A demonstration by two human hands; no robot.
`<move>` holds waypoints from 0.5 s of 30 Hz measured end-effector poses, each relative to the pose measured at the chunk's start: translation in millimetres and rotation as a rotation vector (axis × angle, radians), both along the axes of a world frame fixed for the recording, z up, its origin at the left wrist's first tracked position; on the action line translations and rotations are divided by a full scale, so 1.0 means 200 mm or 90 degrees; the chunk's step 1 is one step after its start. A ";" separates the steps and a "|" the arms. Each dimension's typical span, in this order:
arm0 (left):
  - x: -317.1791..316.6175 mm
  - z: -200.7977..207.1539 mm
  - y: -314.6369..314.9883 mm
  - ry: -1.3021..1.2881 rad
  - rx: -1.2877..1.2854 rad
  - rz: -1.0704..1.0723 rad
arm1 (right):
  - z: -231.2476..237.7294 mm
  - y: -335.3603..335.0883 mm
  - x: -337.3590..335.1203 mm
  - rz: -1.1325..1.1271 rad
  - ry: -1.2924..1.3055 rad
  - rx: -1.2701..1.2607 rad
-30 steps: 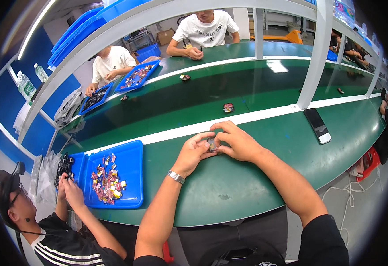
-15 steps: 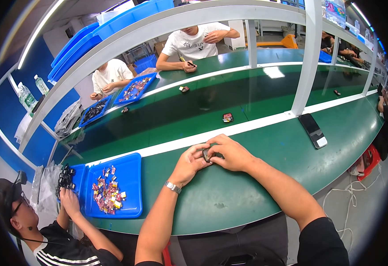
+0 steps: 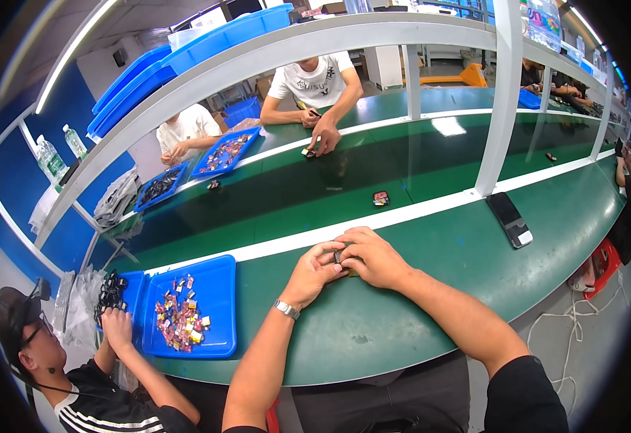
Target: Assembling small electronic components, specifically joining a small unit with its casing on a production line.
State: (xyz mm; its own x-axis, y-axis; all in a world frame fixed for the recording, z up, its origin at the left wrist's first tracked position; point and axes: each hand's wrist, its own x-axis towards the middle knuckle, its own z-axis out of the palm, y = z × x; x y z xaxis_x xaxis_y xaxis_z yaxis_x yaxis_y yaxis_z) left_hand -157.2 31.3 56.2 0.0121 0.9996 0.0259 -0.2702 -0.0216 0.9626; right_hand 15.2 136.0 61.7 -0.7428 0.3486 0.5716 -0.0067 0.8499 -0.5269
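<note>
My left hand [image 3: 312, 273], with a silver watch on its wrist, has its fingers closed around a small dark part [image 3: 338, 257] above the green table. My right hand [image 3: 377, 258] pinches the same part from the other side. Fingers cover most of it, so its exact kind cannot be made out. A bit of yellowish colour shows just below the fingertips. To the left of my hands, a blue tray [image 3: 230, 310] holds a heap of small red, yellow and white pieces.
Past a white rail [image 3: 287, 244], a dark green belt carries a small red-and-black part [image 3: 380, 198]. A black phone-like device [image 3: 507, 219] lies at right. A co-worker [image 3: 34, 346] handles black parts at left; across the belt, another person's hand [image 3: 325, 136] touches a small part. White uprights [image 3: 499, 108] support a shelf overhead.
The person across the belt has lowered a hand from the chest onto a small part there. My fingers have shifted slightly around the dark part, now covering more of it. The view has tilted a little.
</note>
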 end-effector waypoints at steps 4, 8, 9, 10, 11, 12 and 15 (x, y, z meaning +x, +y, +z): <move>0.02 0.01 0.00 0.025 -0.017 0.009 | 0.00 0.01 0.00 -0.008 -0.013 -0.022; 0.01 0.00 0.01 0.020 -0.018 0.001 | 0.02 0.02 0.04 0.036 -0.048 -0.106; 0.00 -0.01 0.00 0.020 -0.016 -0.005 | 0.03 0.02 0.04 0.056 -0.063 -0.142; 0.00 -0.01 0.00 0.020 -0.014 -0.012 | 0.03 0.02 0.04 0.057 -0.061 -0.140; 0.00 -0.01 -0.01 0.022 -0.013 -0.011 | 0.04 0.02 0.04 0.076 -0.065 -0.171; 0.00 -0.01 -0.01 0.020 -0.014 -0.012 | 0.04 0.02 0.04 0.093 -0.070 -0.201; 0.00 0.00 0.00 -0.005 -0.018 -0.005 | 0.02 0.02 0.03 0.058 -0.030 -0.210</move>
State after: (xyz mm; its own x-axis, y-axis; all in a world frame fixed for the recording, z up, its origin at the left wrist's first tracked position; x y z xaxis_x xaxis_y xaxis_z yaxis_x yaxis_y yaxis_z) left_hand -157.2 30.5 55.5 0.0193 0.9998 -0.0019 -0.2772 0.0072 0.9608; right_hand 21.9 140.5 65.4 -0.8024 0.4394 0.4038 -0.0443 0.6309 -0.7746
